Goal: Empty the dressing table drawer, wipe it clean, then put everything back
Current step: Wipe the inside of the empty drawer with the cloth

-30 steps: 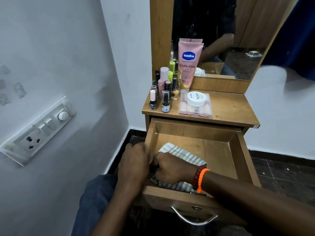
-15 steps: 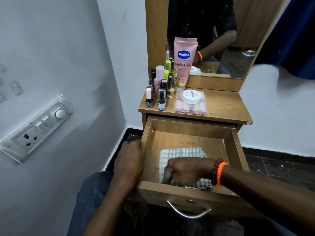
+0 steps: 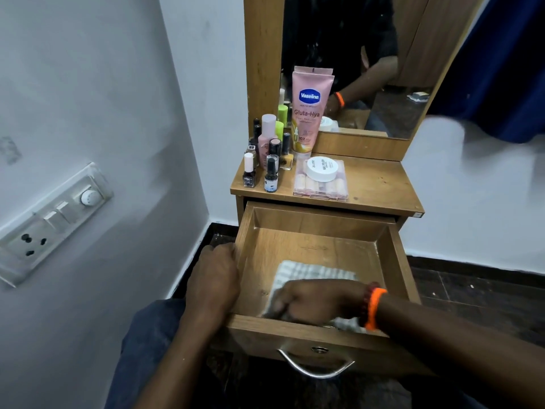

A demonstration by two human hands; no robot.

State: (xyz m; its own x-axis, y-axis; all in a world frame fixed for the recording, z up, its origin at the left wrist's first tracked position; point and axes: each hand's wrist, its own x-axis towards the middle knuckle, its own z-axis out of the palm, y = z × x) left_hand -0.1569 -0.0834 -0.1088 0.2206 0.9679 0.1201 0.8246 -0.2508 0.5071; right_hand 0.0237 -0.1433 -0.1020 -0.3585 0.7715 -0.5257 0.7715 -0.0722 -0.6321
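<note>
The wooden drawer (image 3: pixel 321 222) is pulled out, and only a checked grey-white cloth (image 3: pixel 312 273) lies on its floor. My right hand (image 3: pixel 312 299) presses on the cloth near the drawer's front wall, fingers curled over it and blurred. My left hand (image 3: pixel 213 281) grips the drawer's left wall from outside. On the tabletop (image 3: pixel 380 187) stand a pink Vaseline tube (image 3: pixel 309 110), several nail polish bottles (image 3: pixel 267 160) and a clear box (image 3: pixel 321 184) with a white jar (image 3: pixel 322 169) on it.
A mirror (image 3: pixel 354 63) rises behind the tabletop. The white wall at the left carries a switch and socket panel (image 3: pixel 50 222), close to my left arm. A metal handle (image 3: pixel 315 369) hangs on the drawer front. Dark floor tiles lie to the right.
My right hand has slid the cloth from the drawer's front left corner towards the middle of the front. My left hand keeps its grip on the left wall.
</note>
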